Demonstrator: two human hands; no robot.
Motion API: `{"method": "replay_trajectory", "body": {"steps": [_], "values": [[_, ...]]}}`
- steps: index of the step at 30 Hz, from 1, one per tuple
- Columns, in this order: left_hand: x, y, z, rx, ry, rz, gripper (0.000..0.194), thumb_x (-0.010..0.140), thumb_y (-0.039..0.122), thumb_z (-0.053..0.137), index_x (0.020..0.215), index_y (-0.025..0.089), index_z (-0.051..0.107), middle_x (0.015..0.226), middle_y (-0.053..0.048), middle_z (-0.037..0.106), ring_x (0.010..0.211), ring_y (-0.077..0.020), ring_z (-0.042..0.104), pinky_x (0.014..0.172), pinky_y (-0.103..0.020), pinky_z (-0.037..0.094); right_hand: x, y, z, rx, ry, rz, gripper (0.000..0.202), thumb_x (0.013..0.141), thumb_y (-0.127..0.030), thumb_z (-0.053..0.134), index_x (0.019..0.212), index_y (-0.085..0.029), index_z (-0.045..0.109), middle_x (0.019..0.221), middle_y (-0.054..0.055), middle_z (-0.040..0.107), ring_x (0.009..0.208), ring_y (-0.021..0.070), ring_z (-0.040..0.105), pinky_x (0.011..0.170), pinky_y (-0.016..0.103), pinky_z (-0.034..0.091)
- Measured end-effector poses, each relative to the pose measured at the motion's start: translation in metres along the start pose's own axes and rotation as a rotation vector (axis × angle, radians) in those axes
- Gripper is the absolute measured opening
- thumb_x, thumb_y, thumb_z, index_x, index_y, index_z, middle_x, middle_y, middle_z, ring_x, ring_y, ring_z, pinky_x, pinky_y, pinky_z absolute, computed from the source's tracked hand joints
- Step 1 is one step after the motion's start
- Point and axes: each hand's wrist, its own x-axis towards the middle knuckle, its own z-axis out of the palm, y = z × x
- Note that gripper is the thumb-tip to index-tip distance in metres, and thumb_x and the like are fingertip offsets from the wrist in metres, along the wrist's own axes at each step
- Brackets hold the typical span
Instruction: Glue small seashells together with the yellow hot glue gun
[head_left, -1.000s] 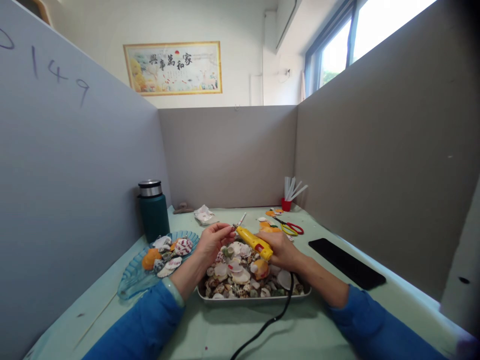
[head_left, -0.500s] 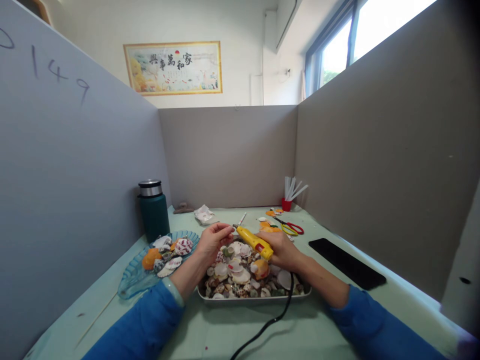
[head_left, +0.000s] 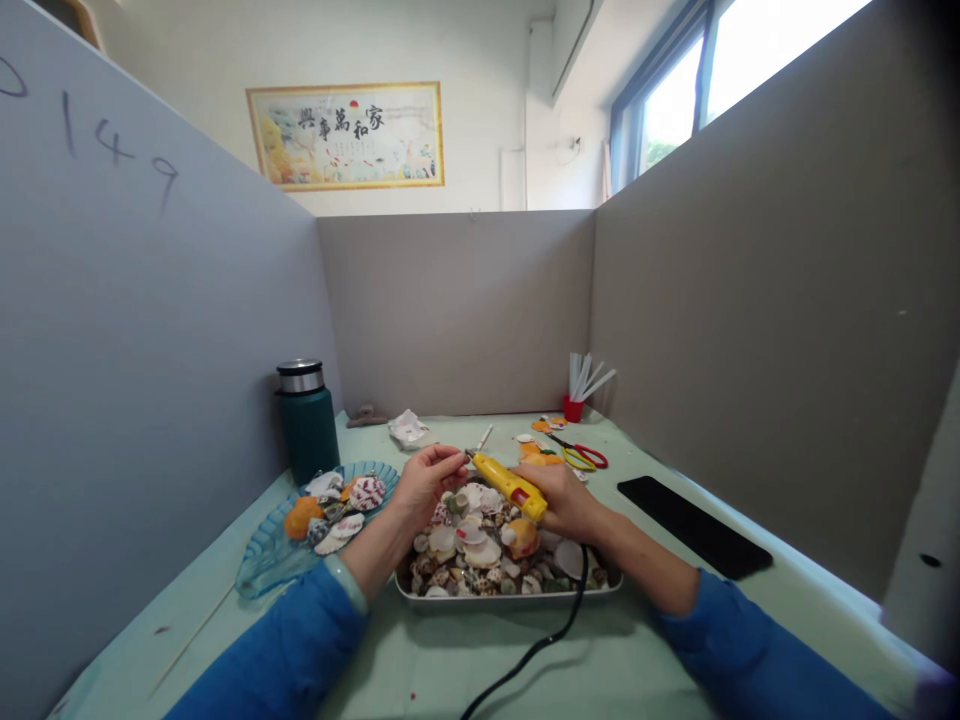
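Note:
A yellow hot glue gun (head_left: 510,485) with a black cord is gripped in my right hand (head_left: 566,500), its nozzle pointing left and away from me. A white glue stick (head_left: 485,437) shows just beyond the nozzle; I cannot tell whether the two touch. My left hand (head_left: 429,487) is closed in a pinch right at the nozzle tip, and whatever its fingertips hold is too small to name. Below both hands lies a metal tray (head_left: 510,600) heaped with seashells (head_left: 480,550) of many kinds, partly hidden by the hands and the gun.
On the left, a blue glass dish (head_left: 262,570) carries several shells, with a green bottle (head_left: 307,430) behind it. Red-and-yellow scissors (head_left: 585,457), orange shell pieces (head_left: 540,455) and a red cup of glue sticks (head_left: 574,410) stand back right. A black phone-like slab (head_left: 694,527) lies right.

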Motion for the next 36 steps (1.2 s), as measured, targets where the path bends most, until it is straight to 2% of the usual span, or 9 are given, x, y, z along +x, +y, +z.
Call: {"method": "replay_trajectory", "body": {"steps": [6,15,24,31,36], "values": [[0.0008,-0.0008,-0.0012,-0.019,0.016,0.009,0.026,0.055,0.019,0.079,0.072,0.011,0.061,0.064,-0.001,0.063,0.055,-0.0084,0.059,0.057,-0.02,0.049,-0.0006,0.0011,0.0011,0.003,-0.016,-0.004,0.019,0.078,-0.02,0.052,0.096,-0.018,0.055,0.074,0.004,0.062,0.066,0.0161,0.056,0.058,0.025,0.037],[-0.0001,0.0006,-0.0009,-0.058,0.015,-0.006,0.027,0.055,0.018,0.079,0.073,0.011,0.061,0.065,-0.001,0.063,0.056,-0.0083,0.059,0.057,-0.019,0.048,-0.003,0.0069,0.0056,-0.05,0.018,0.07,0.012,0.075,-0.018,0.054,0.087,-0.018,0.055,0.07,0.004,0.061,0.065,0.0169,0.053,0.06,0.025,0.036],[-0.0009,0.0017,0.0012,-0.067,-0.008,-0.031,0.026,0.054,0.017,0.079,0.072,0.011,0.061,0.064,-0.001,0.063,0.054,-0.0082,0.057,0.056,-0.02,0.047,-0.001,0.0015,0.0019,0.009,0.006,0.011,0.018,0.076,-0.019,0.053,0.094,-0.018,0.056,0.072,0.004,0.061,0.064,0.016,0.053,0.058,0.025,0.035],[-0.001,0.0023,0.0014,-0.076,-0.005,-0.025,0.027,0.053,0.016,0.08,0.071,0.011,0.061,0.065,-0.002,0.064,0.054,-0.0078,0.057,0.056,-0.019,0.047,-0.0026,0.0058,0.0051,-0.032,0.046,0.057,0.011,0.075,-0.017,0.053,0.086,-0.018,0.054,0.069,0.003,0.059,0.064,0.0157,0.051,0.058,0.025,0.034],[0.0004,0.0018,0.001,-0.064,0.002,-0.011,0.026,0.053,0.017,0.079,0.07,0.011,0.06,0.065,-0.001,0.064,0.055,-0.0079,0.058,0.058,-0.02,0.047,-0.0032,0.0053,0.0047,-0.008,0.017,0.035,0.017,0.075,-0.018,0.054,0.092,-0.018,0.055,0.071,0.003,0.06,0.064,0.016,0.052,0.059,0.025,0.035]]}}
